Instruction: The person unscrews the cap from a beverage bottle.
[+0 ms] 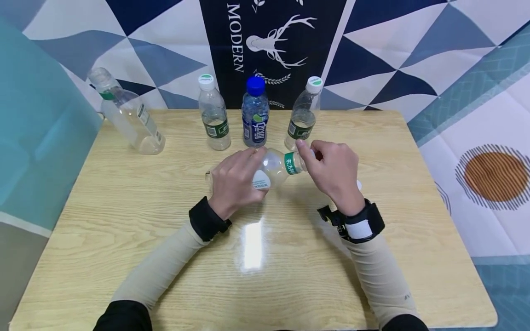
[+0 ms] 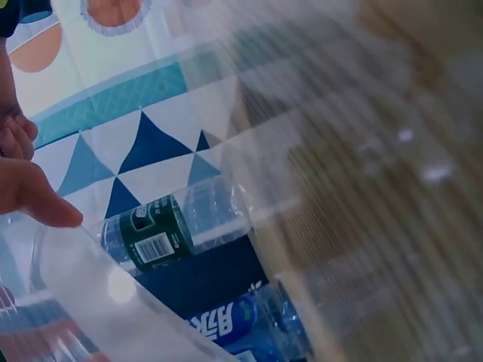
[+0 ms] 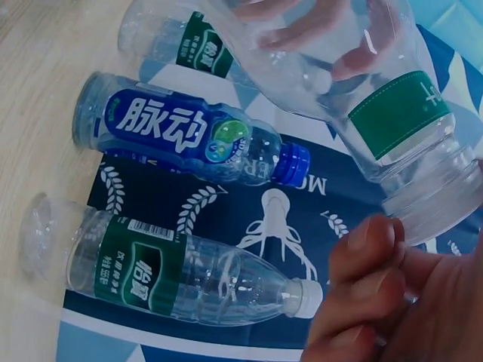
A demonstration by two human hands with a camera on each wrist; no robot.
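Near the middle of the table, a clear plastic bottle (image 1: 275, 168) with a green neck label lies sideways in the air. My left hand (image 1: 238, 177) grips its body, fingers wrapped over it. At the neck end my right hand (image 1: 333, 170) pinches the translucent bottle cap (image 3: 434, 196) with curled fingers. Behind the hands stand a green-labelled water bottle (image 1: 214, 117), a blue-capped drink bottle (image 1: 255, 115) and another green-labelled water bottle (image 1: 304, 112). The left wrist view shows the held bottle blurred and close, with the left thumb (image 2: 45, 197) against it.
Another large clear bottle (image 1: 130, 115) stands at the back left of the wooden table (image 1: 165, 276). A small white object (image 1: 359, 185) shows partly behind my right wrist. Patterned cloth (image 1: 165, 50) rises along the back edge.
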